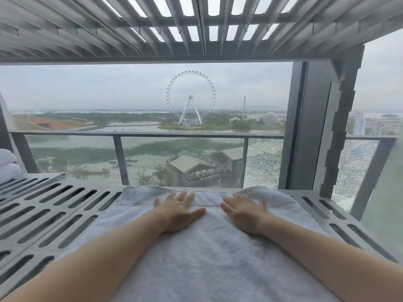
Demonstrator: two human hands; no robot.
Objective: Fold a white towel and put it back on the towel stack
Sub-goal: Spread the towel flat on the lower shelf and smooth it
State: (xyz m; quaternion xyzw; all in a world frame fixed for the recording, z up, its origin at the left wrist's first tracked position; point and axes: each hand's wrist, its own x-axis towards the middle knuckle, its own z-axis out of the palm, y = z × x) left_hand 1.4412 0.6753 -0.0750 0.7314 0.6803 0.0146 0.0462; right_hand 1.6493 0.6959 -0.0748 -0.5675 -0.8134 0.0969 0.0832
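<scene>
A white towel [209,253] lies spread flat on a grey slotted metal shelf [50,212], running from the far edge toward me. My left hand [177,211] and my right hand [245,213] both press flat on the towel near its far end, fingers straight and spread, a hem seam running under them. A stack of rolled or folded white towels [7,166] sits at the far left edge of the shelf, mostly cut off by the frame.
A second slatted metal shelf [196,25] hangs overhead. Behind the shelf is a window with a glass balcony railing [152,134] and a grey upright post [305,127] at the right. Bare slotted shelf shows on both sides of the towel.
</scene>
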